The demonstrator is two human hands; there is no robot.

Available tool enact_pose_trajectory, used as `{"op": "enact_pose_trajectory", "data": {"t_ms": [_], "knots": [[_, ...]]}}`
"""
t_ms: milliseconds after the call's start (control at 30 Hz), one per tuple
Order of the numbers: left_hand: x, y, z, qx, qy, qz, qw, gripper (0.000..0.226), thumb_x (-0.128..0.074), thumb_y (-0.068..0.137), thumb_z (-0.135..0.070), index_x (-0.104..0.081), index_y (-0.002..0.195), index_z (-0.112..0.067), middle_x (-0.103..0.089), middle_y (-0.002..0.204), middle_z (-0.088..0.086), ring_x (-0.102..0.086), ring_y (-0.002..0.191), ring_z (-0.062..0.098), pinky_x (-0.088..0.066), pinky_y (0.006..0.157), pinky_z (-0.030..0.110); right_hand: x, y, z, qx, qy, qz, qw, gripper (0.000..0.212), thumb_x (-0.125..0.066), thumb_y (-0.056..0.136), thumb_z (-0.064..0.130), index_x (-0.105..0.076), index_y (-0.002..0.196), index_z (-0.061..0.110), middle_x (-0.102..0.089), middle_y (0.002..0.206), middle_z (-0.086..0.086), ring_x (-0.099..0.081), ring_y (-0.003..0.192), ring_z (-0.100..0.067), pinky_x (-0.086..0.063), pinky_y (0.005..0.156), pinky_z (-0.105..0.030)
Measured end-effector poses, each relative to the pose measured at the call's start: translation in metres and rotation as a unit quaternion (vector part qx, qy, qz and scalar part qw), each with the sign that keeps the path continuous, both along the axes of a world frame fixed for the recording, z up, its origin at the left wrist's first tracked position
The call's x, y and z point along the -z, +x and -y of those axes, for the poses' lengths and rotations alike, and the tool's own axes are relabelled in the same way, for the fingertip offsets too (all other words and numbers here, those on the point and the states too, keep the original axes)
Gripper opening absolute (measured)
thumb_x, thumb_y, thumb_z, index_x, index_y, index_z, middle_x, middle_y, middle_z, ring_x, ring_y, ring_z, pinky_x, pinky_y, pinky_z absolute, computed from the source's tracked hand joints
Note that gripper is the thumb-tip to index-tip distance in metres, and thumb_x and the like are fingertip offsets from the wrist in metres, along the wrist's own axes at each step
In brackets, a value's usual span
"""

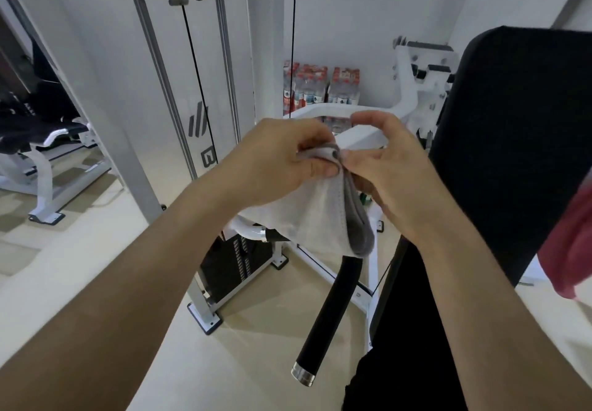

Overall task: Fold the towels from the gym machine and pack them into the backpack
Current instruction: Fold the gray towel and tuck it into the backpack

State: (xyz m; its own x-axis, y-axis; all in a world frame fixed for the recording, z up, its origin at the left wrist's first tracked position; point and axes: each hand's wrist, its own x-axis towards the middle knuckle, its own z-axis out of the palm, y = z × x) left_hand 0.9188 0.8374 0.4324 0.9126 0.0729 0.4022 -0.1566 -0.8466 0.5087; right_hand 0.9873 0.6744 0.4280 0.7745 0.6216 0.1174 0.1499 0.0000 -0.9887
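Both hands meet at the centre of the view and pinch the same spot: the gathered top corners of a small white terry towel with a grey inner face [315, 215]. The left hand [282, 160] is closed on the towel's upper edge from the 9 o'clock side, thumb pressing the cloth against the bent fingers. The right hand [389, 173] closes on it from 3 o'clock, thumb and forefinger nipping the grey hem where the layers come together.

The towel hangs from that pinch toward 6 o'clock, its long axis roughly vertical, tilted slightly toward 5 o'clock where the grey folded edge runs down. It seems already doubled once, white side out. Both hands touch it at the top, neither nearer than the other; the free lower end hangs closer to the right forearm.

Behind it, at 12 o'clock, runs the white curved steel frame of the gym machine [336, 112], and at 6 o'clock a black foam-covered handle bar [326, 321] slopes down. A dusky red cloth [573, 244] shows at 3 o'clock; whether it is another towel I cannot tell. No backpack is in view.
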Motion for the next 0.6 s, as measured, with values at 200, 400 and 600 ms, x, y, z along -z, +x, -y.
{"op": "enact_pose_trajectory", "data": {"t_ms": [200,400,600], "knots": [[-0.040,0.020,0.021,-0.022,-0.051,0.164,0.985,0.014,-0.062,0.091,-0.027,-0.051,0.089,-0.018,-0.047,0.063,-0.013,-0.046,0.059,-0.006,-0.034,0.056,0.010,-0.028,0.004,0.035,0.025,-0.134,0.232,0.963,0.029,-0.075,0.077,0.010,-0.067,0.103,0.019,-0.071,0.089,-0.003,-0.069,0.082,-0.019,-0.059,0.067,-0.030],[-0.063,0.026,0.064,0.010,-0.328,0.215,0.920,0.017,-0.052,0.098,-0.033,-0.048,0.084,-0.024,-0.056,0.073,-0.006,-0.055,0.066,0.008,-0.049,0.060,0.031,-0.046,0.024,0.071,-0.039,0.310,-0.123,0.942,0.039,-0.051,0.091,0.040,-0.068,0.104,0.007,-0.071,0.103,-0.003,-0.066,0.100,-0.021,-0.055,0.083,-0.033],[-0.047,0.046,0.092,-0.058,-0.343,0.183,0.920,0.018,-0.050,0.098,-0.036,-0.050,0.096,-0.018,-0.052,0.085,-0.013,-0.051,0.076,0.000,-0.044,0.073,0.020,0.006,0.008,0.097,-0.112,0.284,-0.227,0.925,0.057,-0.085,0.058,0.045,-0.076,0.106,0.017,-0.071,0.114,-0.009,-0.069,0.104,-0.025,-0.058,0.080,-0.039]]}}
